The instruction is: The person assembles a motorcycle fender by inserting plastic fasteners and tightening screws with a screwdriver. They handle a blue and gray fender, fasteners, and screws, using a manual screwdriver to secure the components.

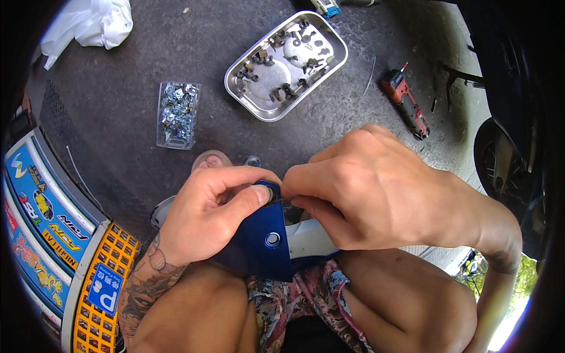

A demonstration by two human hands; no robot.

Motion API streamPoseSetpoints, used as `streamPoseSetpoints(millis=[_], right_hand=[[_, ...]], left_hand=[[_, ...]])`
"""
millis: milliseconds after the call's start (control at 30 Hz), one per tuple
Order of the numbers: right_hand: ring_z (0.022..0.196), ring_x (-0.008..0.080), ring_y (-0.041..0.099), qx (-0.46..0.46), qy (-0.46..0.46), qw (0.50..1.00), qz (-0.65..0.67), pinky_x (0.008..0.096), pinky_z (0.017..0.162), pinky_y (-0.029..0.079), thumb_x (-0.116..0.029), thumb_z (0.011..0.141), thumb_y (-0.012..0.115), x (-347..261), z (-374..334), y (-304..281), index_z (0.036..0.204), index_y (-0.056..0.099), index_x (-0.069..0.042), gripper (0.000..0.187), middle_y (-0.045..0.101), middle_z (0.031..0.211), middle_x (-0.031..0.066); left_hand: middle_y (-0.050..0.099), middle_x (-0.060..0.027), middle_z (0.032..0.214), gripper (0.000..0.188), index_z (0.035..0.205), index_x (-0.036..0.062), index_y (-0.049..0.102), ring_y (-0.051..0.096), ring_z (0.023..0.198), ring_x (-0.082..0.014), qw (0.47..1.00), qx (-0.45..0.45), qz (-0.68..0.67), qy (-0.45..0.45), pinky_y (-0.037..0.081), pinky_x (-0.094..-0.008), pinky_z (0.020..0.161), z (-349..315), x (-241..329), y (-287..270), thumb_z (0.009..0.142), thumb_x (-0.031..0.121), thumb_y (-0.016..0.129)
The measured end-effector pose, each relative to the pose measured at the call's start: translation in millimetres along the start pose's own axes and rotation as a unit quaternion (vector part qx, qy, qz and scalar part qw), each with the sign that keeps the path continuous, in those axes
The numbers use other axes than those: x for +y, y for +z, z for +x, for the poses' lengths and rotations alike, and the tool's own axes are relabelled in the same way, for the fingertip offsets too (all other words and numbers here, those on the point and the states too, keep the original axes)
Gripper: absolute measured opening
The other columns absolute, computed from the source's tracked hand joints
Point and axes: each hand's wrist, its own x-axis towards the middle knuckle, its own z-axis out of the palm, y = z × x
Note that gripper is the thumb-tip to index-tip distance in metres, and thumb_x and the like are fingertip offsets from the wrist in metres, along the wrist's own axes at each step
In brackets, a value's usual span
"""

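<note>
A glossy dark blue panel (250, 244) rests across my lap, with a metal-rimmed round hole in its lower part and a pale inner side showing at the right. My left hand (203, 215) is closed on the panel's upper corner, its thumb pressing near a dark spot at the edge. Against that same corner, my right hand (376, 191) is closed in a pinch. Its fingertips meet the panel's edge, and whatever small thing they grip is hidden between them.
On the dark floor ahead lie a metal tray (272, 79) of dark bolts and clips, a clear box (178, 115) of shiny metal clips, and a red-black power screwdriver (406, 105). A white plastic bag (100, 23) sits far left. A stickered blue cabinet (50, 215) and yellow grid panel (88, 320) stand left; a wheel (497, 156) is right.
</note>
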Motion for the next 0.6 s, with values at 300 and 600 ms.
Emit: streamPoseSetpoints(millis=[300,600], right_hand=[[0.069,0.0408,0.070,0.012,0.021,1.000,0.001,0.0501,0.061,0.055,-0.006,0.088,0.074,-1,1,6,0.093,0.073,-0.005,0.005,0.071,0.075,0.0156],[0.067,0.0427,0.069,0.005,0.007,1.000,0.007,0.0527,0.061,0.054,-0.004,0.084,0.072,-3,6,1,0.087,0.070,-0.002,0.005,0.068,0.069,0.0192]], left_hand=[[0.066,-0.0049,0.078,0.018,0.110,-0.0016,0.080,0.058,0.078,-0.0119,1.000,0.015,0.005,0.009,0.047,-0.0292,0.073,1,-9,0,0.103,0.010,0.068],[0.060,-0.0049,0.086,0.020,0.114,-0.0021,0.080,0.056,0.090,-0.0139,0.999,0.025,0.011,-0.016,0.046,-0.0311,0.079,-1,-18,-2,0.101,0.010,0.072]])
